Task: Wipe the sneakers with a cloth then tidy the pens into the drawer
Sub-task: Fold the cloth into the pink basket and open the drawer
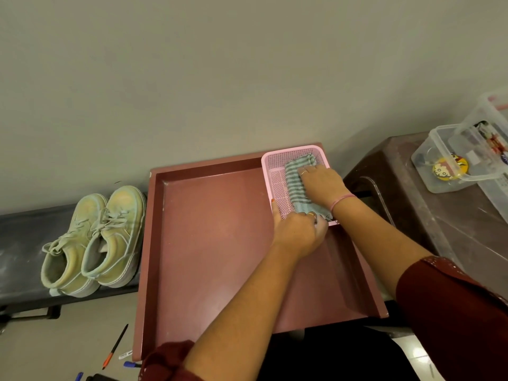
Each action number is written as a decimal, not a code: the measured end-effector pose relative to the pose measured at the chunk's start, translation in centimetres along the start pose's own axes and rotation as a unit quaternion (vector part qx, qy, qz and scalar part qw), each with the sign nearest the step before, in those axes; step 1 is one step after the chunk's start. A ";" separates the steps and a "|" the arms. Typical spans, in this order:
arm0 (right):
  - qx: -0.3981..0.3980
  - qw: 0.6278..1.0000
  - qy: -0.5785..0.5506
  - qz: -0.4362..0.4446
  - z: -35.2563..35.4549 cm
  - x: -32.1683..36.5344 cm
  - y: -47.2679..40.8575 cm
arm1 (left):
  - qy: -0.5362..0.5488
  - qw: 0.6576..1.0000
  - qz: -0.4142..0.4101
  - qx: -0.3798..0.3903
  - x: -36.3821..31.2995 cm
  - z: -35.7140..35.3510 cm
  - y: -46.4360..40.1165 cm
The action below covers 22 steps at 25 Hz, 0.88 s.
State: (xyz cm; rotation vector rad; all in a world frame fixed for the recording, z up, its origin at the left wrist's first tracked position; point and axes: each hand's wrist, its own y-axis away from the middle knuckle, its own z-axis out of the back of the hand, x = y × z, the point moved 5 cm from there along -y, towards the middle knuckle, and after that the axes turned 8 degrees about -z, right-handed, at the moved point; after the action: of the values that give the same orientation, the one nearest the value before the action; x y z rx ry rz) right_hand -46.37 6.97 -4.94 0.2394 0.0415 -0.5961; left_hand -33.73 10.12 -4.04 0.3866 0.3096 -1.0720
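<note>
Head view: two sneakers [93,240], one cloth [298,182], one drawer [209,215].

The drawer [220,243] floor lies open left of the pink basket [268,171], which fills its far right corner. Raised drawer walls and the sneakers [93,240] bound the left side.

Both hands [310,207] on basketed cloth [296,179]

We can't see the cloth's [295,178] near end, it's tucked under our left hand [298,232]. Far right of our right hand [321,182], the clear boxes [453,158] run off frame, contents too blurry to read.
</note>
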 end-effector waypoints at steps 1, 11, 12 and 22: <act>0.041 0.999 0.000 0.000 -0.7 0.0 -0.1 | 0.018 1.000 0.001 0.022 -0.1 -0.3 0.2; 0.109 0.990 0.088 -0.035 0.2 0.9 -2.0 | -0.002 0.980 0.050 0.190 -0.9 -0.4 -1.1; 0.106 0.990 0.081 -0.036 0.3 0.8 -2.0 | -0.006 0.980 0.054 0.194 -0.9 -0.5 -1.4; 0.091 0.992 0.083 -0.031 0.4 1.9 -1.3 | 0.009 0.997 -0.017 0.079 -0.2 0.9 0.5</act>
State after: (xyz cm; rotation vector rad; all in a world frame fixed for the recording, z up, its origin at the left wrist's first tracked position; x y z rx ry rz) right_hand -45.57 4.81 -5.08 0.4661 0.1563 -0.6416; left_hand -33.30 10.09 -3.12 0.5334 0.2480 -1.1302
